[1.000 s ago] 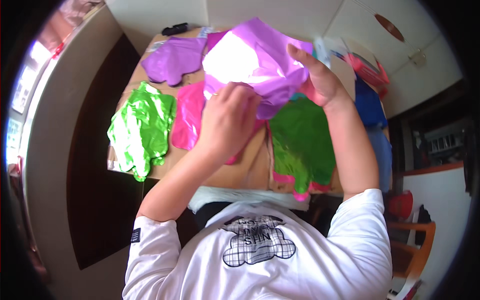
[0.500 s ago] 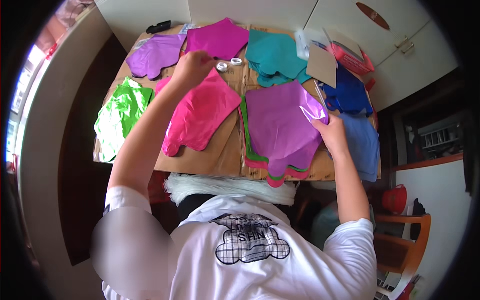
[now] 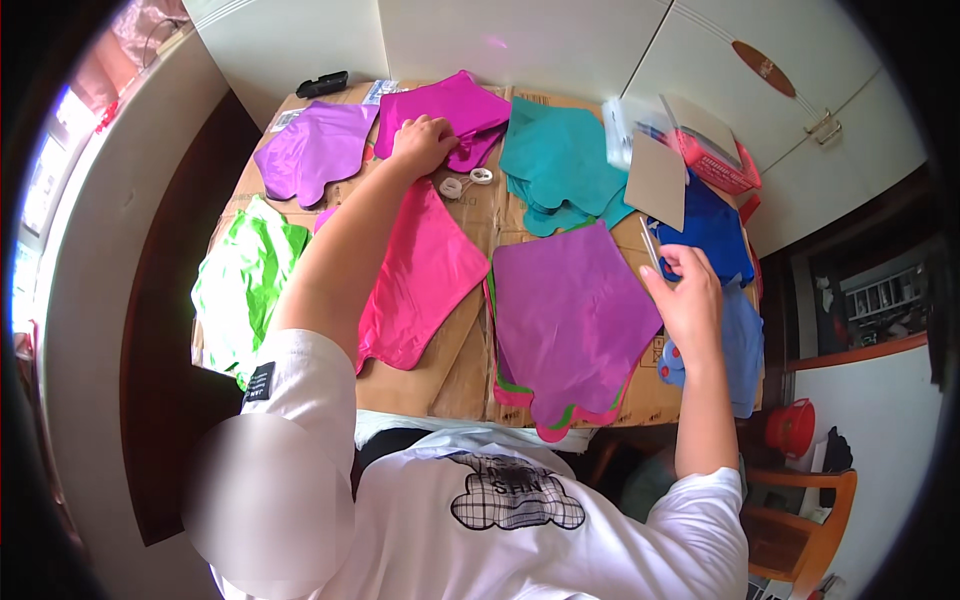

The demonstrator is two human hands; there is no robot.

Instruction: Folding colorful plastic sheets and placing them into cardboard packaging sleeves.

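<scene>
My left hand is on a stack of magenta foil pieces, its fingers curled at the lower edge, where the top piece looks lifted off the one below. Two small white rolls lie just under that hand. A pink foil piece is partly behind my left forearm. My right hand is bent around the lower end of a thin pale stick-like tool; its fingertips are partly hidden. Beside it, a purple foil piece tops a stack with green and pink edges showing.
Cardboard covers the table. Around lie lilac, teal, bright green and blue foil pieces. A red box and a beige card stand back right. A black object lies back left.
My right hand has let go of the purple foil piece and moved to the pale tool. My left hand has come down onto the magenta pieces. The view has shifted.
</scene>
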